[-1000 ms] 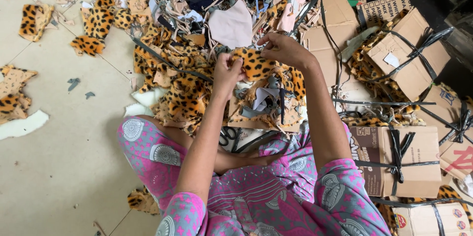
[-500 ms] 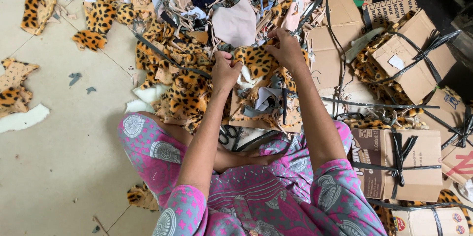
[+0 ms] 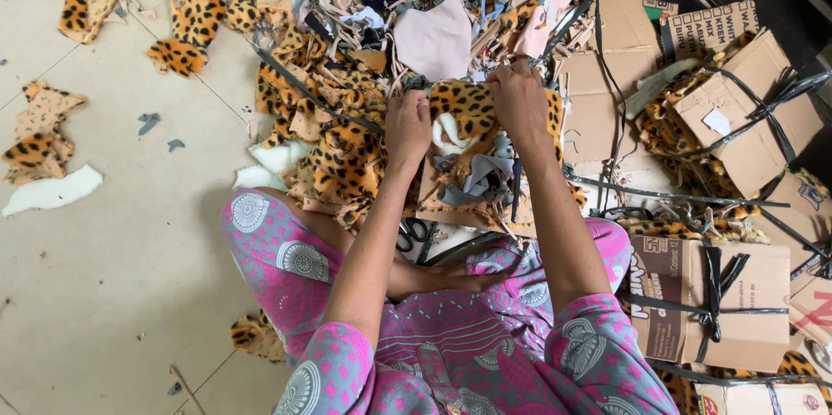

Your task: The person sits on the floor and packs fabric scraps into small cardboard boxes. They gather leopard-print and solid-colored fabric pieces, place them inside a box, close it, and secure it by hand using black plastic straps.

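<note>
Across the head view, a person sits cross-legged on a pale tiled floor, in pink and grey patterned clothing, facing a heap of mixed fabric and leather offcuts.

Left hand: fingers closed, gripping the left edge of an orange leopard-print plush fabric piece with white backing. Right hand: fingers closed, gripping the right edge of the same piece. Both hands hold it just above the near edge of the heap, in front of the person's knees; white backing shows between the hands.

Below the held piece lie grey strips and further leopard-print scraps. A pair of black-handled scissors rests on the floor between the forearms, near the legs.

Right of the person stand brown cardboard boxes tied with black straps, some with leopard-print material spilling from them. Flattened brown cardboard sheets lie just beyond the right hand.

Left of the heap, well apart, loose leopard-print pieces and a white foam piece lie on the tiles.
</note>
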